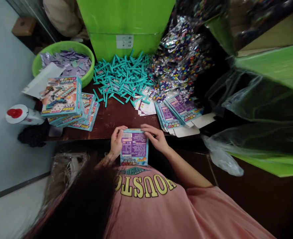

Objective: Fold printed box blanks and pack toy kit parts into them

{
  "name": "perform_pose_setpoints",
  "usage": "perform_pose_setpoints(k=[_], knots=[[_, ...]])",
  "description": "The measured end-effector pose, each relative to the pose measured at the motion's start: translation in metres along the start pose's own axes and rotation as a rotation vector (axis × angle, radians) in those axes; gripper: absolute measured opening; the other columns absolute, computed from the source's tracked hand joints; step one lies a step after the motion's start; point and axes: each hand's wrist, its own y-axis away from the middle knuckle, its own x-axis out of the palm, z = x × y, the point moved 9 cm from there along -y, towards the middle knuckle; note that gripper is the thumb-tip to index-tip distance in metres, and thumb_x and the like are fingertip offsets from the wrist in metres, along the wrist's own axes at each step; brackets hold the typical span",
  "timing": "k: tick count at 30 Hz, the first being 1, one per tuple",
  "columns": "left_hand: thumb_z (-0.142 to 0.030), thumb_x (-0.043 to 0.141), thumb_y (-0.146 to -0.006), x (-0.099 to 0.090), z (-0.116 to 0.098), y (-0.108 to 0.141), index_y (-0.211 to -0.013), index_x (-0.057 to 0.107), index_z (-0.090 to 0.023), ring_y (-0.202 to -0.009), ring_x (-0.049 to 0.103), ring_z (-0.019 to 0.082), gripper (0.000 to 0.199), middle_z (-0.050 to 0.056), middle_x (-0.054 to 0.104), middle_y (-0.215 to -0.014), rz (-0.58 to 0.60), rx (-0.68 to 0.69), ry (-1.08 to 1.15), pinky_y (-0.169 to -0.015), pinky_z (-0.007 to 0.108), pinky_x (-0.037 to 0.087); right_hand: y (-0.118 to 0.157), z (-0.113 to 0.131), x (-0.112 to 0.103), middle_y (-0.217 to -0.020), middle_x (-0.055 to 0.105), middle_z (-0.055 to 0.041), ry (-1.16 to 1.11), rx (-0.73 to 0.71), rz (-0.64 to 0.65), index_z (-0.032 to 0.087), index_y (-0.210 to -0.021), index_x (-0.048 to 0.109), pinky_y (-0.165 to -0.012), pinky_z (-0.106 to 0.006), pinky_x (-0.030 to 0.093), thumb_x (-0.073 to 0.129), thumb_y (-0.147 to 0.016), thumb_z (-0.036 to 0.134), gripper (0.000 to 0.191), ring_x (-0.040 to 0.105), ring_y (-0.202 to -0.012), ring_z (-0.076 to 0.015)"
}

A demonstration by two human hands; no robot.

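Note:
A purple and light-blue printed cardboard box is held upright against my shirt, its text side facing up toward me. My left hand grips its upper left corner, with the thumb on the printed face. Along the top edge, my right hand has its fingers laid over the upper right corner. Just beyond my hands is the dark red table. Several flat boxes of the same print lie at its right front, some with white flaps out. White printed cards sit beside them.
A pile of turquoise T-shaped plastic tools covers the table's middle, before a green carton. Clear bags of colourful beads lie to the right. At left are a green basin of purple packets, stacked boxes and a white bottle.

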Motion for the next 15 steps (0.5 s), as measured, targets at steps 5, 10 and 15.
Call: perform_pose_setpoints(k=[5, 10, 15], knots=[[-0.044, 0.055, -0.104, -0.039, -0.076, -0.053, -0.098, 0.059, -0.019, -0.109, 0.065, 0.018, 0.027, 0.007, 0.069, -0.112, -0.267, 0.378, 0.039, -0.105, 0.036, 0.051, -0.024, 0.046, 0.017, -0.152, 0.06, -0.0108, 0.067, -0.09, 0.132, 0.024, -0.159, 0.045, -0.113, -0.042, 0.051, 0.071, -0.092, 0.05, 0.077, 0.062, -0.135, -0.0291], [-0.041, 0.04, -0.11, -0.067, -0.104, -0.052, -0.131, 0.056, -0.02, -0.132, 0.056, 0.026, 0.034, 0.008, 0.06, -0.142, -0.347, 0.607, -0.235, -0.116, 0.054, 0.04, -0.041, 0.05, 0.06, -0.162, 0.052, -0.0093, 0.694, -0.201, 0.127, 0.028, -0.154, 0.054, -0.124, -0.054, 0.036, 0.059, -0.096, 0.014, 0.061, 0.045, -0.151, -0.0349], [-0.054, 0.056, -0.101, -0.028, -0.028, -0.024, -0.141, 0.06, -0.017, -0.149, 0.044, 0.039, 0.055, 0.017, 0.055, -0.155, 0.173, 0.51, -1.012, -0.126, 0.061, 0.027, -0.036, 0.001, 0.075, -0.156, 0.056, -0.0161, 0.758, -0.185, 0.165, 0.024, -0.141, 0.066, -0.123, -0.061, 0.034, 0.066, -0.099, 0.04, 0.045, 0.046, -0.149, -0.038]])
